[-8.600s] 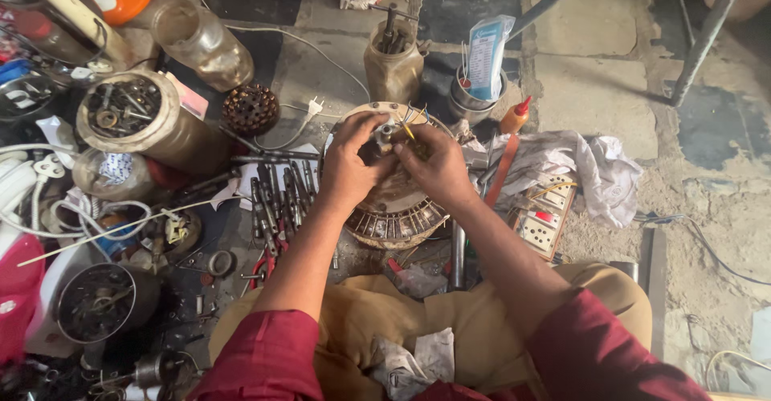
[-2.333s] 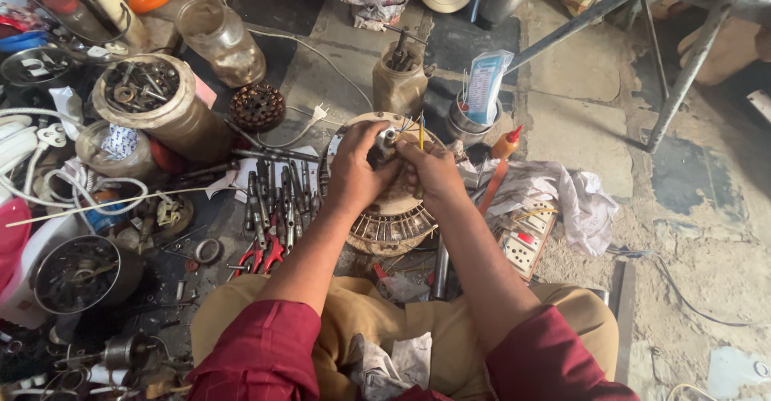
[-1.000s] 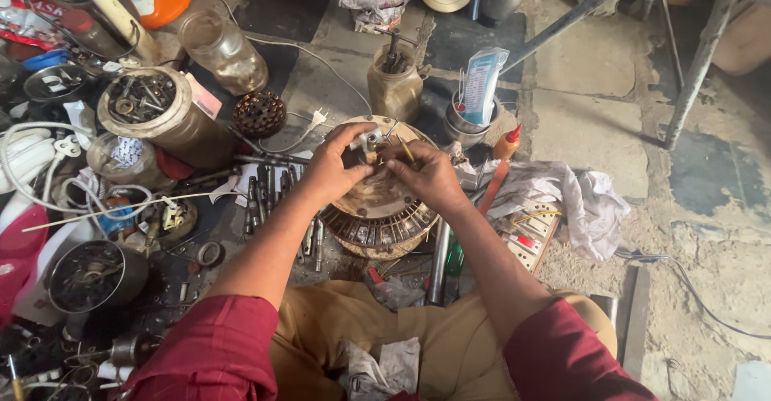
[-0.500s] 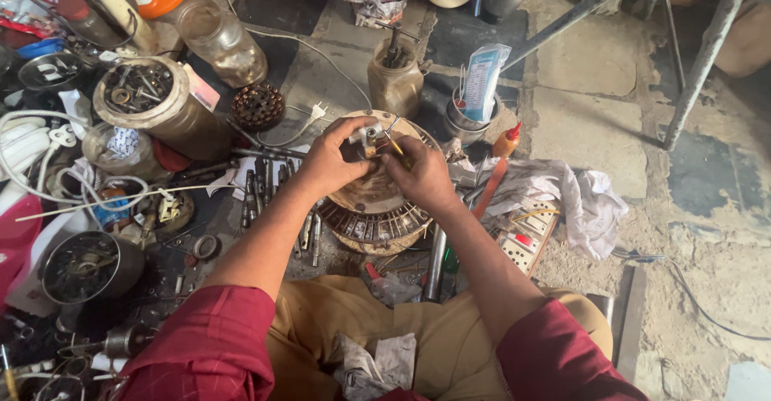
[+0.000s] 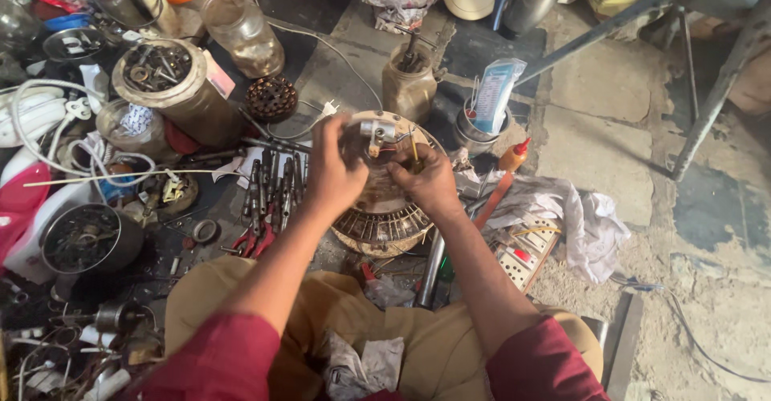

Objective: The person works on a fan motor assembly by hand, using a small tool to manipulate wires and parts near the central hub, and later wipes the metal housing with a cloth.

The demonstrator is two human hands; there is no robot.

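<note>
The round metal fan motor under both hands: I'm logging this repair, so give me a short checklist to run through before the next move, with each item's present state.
1. Round metal fan motor sits steady on the floor in front of the knees: ok.
2. Left hand grips the motor's top edge: ok.
3. Right hand holds a thin yellow-handled tool at the hub: ok.
4. Tool tip seated on its part: cannot tell, fingers hide it.
5. Row of pliers and screwdrivers lies within left reach: ok.
6. Floor around the motor free of loose parts: not ok, white rag and scraps crowd it.
</note>
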